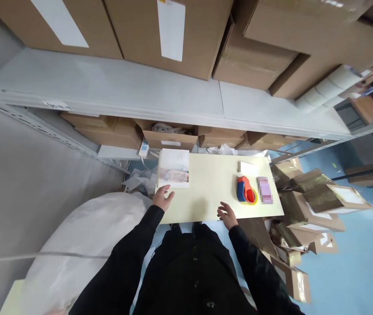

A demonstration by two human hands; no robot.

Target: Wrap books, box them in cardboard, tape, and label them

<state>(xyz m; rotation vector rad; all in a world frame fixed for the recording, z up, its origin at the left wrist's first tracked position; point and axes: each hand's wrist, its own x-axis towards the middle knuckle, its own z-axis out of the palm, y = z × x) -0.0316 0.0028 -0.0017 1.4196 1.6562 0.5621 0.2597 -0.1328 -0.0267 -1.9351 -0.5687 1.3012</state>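
Observation:
My left hand [163,198] is over the left front part of the pale yellow table [210,183], fingers apart and holding nothing. Just beyond its fingertips lies what looks like a stack of white printed sheets or booklets [173,168] with a faint picture. At the front edge, right of the middle, my right hand [227,215] hovers with fingers spread and slightly bent, also with nothing in it. To the right of that hand sits a red and blue tape dispenser [247,190] with a yellow-edged roll. A small white box or pad [248,168] lies behind it.
A blurred purple item [265,190] lies at the table's right end. Behind the table stands a grey metal shelf [134,87] loaded with cardboard boxes [186,35]. Several cartons [324,208] crowd the floor at right. A big white sack [91,236] bulges at left.

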